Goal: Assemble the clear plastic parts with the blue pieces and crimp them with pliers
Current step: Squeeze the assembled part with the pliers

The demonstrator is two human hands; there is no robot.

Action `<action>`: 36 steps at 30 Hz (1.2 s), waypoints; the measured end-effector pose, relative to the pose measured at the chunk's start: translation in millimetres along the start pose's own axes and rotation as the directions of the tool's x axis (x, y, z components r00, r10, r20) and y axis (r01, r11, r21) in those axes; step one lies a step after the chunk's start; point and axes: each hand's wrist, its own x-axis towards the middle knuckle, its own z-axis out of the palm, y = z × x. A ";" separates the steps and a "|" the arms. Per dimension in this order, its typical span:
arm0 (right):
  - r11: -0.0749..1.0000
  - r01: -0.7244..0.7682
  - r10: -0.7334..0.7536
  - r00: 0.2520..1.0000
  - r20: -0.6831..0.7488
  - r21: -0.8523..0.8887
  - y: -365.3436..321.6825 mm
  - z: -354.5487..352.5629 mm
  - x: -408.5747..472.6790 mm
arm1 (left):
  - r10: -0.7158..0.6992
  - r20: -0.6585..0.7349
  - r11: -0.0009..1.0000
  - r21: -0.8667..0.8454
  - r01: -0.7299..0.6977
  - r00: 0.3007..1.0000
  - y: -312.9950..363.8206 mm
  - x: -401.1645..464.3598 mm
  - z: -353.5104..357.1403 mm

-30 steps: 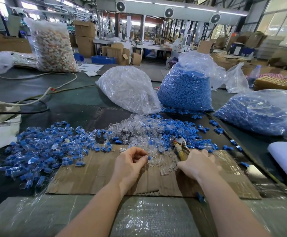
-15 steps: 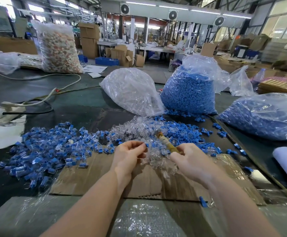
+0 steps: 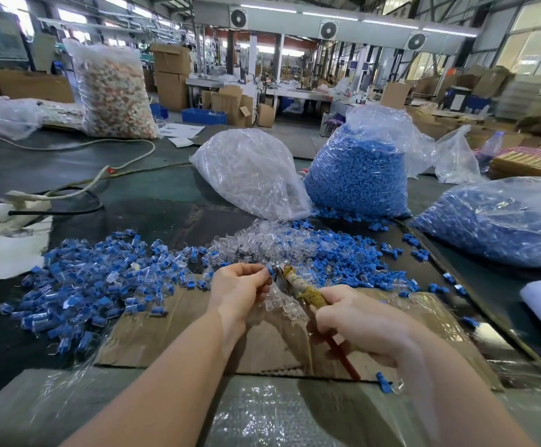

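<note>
Flattened cardboard (image 3: 172,333) covers the workbench. Left hand (image 3: 237,290) pinches a blue piece (image 3: 270,271); right hand (image 3: 356,321) grips pliers (image 3: 298,285), nose touching it.

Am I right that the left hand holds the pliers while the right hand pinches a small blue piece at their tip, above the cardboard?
Not quite: the hands are swapped. The head view shows the right hand holding the pliers, while the left hand pinches the small blue piece at their tip, above the cardboard.
</note>
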 end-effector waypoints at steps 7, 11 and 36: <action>0.999 0.017 -0.018 1.000 0.020 0.043 -1.5 -0.9 0.8 | 0.056 -0.025 0.998 0.031 -0.055 0.998 2.6 -3.4 2.0; 1.000 0.019 -0.019 0.999 0.030 0.012 -2.2 -2.6 0.8 | 0.070 -0.026 0.995 0.068 -0.068 0.997 5.9 -6.0 3.9; 0.981 0.162 -0.180 0.964 -0.194 -0.107 18.6 2.9 6.6 | 0.293 -0.134 0.907 0.353 -0.230 0.947 8.3 -11.8 -12.9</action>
